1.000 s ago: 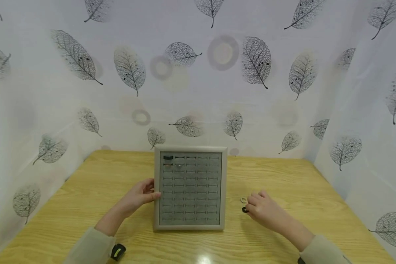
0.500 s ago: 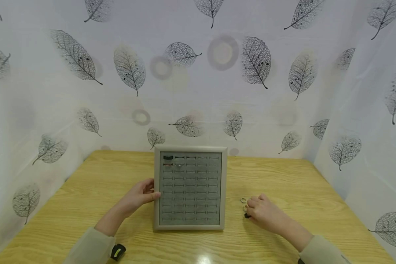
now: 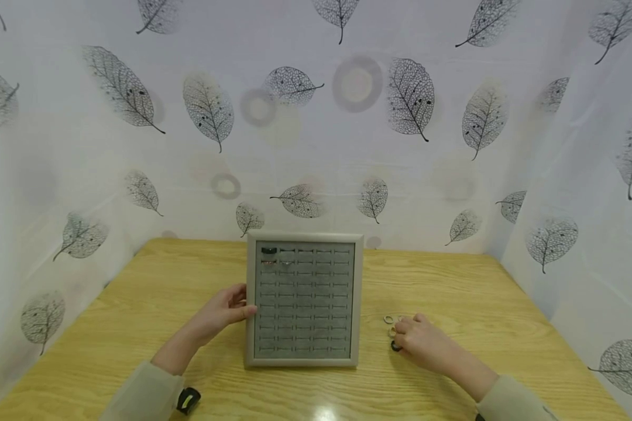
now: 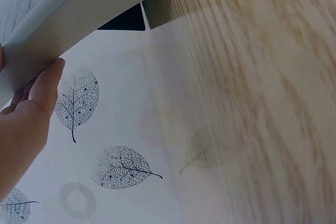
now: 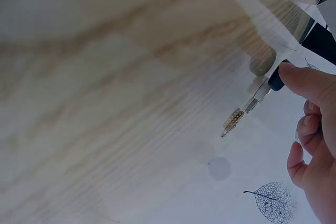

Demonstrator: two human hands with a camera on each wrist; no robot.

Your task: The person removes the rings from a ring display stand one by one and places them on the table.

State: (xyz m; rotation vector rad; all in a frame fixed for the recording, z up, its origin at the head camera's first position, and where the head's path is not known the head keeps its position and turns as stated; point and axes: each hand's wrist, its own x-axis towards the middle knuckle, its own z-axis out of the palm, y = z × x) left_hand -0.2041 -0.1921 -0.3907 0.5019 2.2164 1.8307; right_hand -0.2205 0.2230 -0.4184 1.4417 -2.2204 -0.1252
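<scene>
A framed grey ring display board (image 3: 304,304) with slotted rows stands upright on the table. My left hand (image 3: 222,313) grips its left edge, thumb on the front and fingers at the side and behind. A thick black ring (image 3: 268,250) and smaller rings sit in its top left slots. To the right of the board, my right hand (image 3: 423,344) holds another black ring (image 5: 276,78) at the thumb tip; the index finger is mostly hidden. Beside these fingertips lie a silver ring (image 3: 388,320) and a gold-coloured ring (image 3: 392,332).
The wooden table (image 3: 316,389) extends around the board. A white leaf-printed curtain (image 3: 316,146) encloses the back and sides. A black device (image 3: 188,401) shows by the left sleeve.
My right hand has shifted slightly towards me with the black ring, uncovering the gold-coloured ring and another ring behind. My left hand and the board stay put.
</scene>
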